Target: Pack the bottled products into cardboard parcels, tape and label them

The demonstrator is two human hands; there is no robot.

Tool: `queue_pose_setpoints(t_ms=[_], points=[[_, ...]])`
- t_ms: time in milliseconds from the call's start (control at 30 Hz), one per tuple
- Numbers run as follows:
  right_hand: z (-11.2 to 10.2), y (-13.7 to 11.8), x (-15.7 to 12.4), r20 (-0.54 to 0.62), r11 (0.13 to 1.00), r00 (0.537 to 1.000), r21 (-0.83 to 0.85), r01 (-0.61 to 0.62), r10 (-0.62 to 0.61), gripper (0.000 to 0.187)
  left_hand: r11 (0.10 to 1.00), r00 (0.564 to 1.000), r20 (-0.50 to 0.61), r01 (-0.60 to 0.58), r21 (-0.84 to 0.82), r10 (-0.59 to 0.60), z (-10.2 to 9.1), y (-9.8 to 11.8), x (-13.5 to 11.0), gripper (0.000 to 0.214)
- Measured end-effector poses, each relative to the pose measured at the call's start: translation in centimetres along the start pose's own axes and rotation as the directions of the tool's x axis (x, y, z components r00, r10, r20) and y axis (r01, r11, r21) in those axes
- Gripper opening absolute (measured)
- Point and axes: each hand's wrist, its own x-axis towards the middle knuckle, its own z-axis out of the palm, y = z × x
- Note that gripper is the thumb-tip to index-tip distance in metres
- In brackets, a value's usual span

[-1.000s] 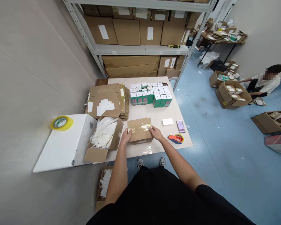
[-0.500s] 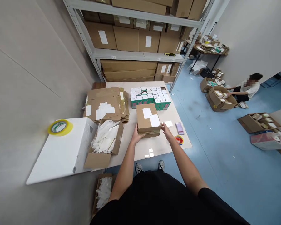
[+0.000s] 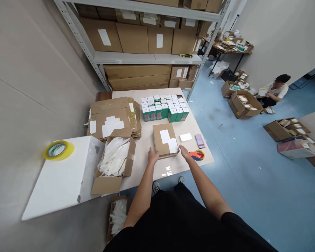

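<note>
A closed cardboard box with two white labels on top lies flat on the pale table in front of me. My left hand is at its front left corner, thumb apart from the fingers and against the box edge. Beside the front right corner is my right hand, fingers stretched out; whether it touches the box I cannot tell. Close to the right hand lies a red and blue tape dispenser. A white card or small box and a blurred purple item lie just behind it.
Green-and-white small boxes stand in rows behind. Flattened cardboard is stacked at left, near an open carton of white paper strips. A tape roll sits on a white block. Shelving stands behind; a person sits among cartons.
The cardboard box has come down onto the table, and my hands have lowered with it, now spread at its front corners. The person at right has lifted a pale item from the carton.
</note>
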Motion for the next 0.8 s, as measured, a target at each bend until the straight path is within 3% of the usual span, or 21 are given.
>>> queue_pose_setpoints(t_ms=[67, 167, 267, 367, 467, 567, 667, 800], points=[[-0.7, -0.7, 0.3, -0.060, 0.999, 0.997, -0.016, 0.050, -0.051, 0.069, 0.995, 0.988, -0.118, -0.097, 0.031, 0.100, 0.2, 1.7, -0.2, 0.084], [-2.4, -1.9, 0.9, -0.083, 0.988, 0.984, -0.007, 0.155, -0.155, 0.067, 0.947, 0.929, -0.183, -0.322, 0.020, 0.320, 1.9, 5.3, -0.8, 0.069], [-5.1, -2.9, 2.4, -0.093, 0.968, 0.964, 0.005, 0.250, -0.249, 0.065, 0.891, 0.880, -0.164, -0.454, -0.011, 0.447, 5.1, 9.5, -1.1, 0.059], [-8.1, -3.5, 4.8, -0.113, 0.955, 0.948, -0.027, 0.297, -0.298, 0.062, 0.872, 0.871, -0.087, -0.488, -0.046, 0.483, 9.0, 13.1, -0.5, 0.058], [-10.6, -3.5, 8.3, -0.120, 0.946, 0.942, -0.123, 0.300, -0.314, 0.062, 0.901, 0.902, 0.002, -0.432, -0.026, 0.432, 13.4, 15.2, 1.6, 0.060], [-12.2, -2.5, 12.2, -0.072, 0.934, 0.959, -0.256, 0.249, -0.275, 0.062, 0.951, 0.950, 0.098, -0.304, 0.056, 0.298, 17.7, 15.8, 4.5, 0.061], [-12.8, -0.8, 15.5, 0.031, 0.895, 0.986, -0.416, 0.161, -0.163, 0.065, 0.965, 0.979, 0.126, -0.181, 0.191, 0.159, 21.6, 15.1, 7.3, 0.061], [-12.6, 1.9, 18.2, 0.168, 0.783, 0.985, -0.616, 0.089, 0.021, 0.070, 0.950, 0.992, 0.105, -0.103, 0.293, 0.075, 25.4, 13.3, 9.8, 0.054]])
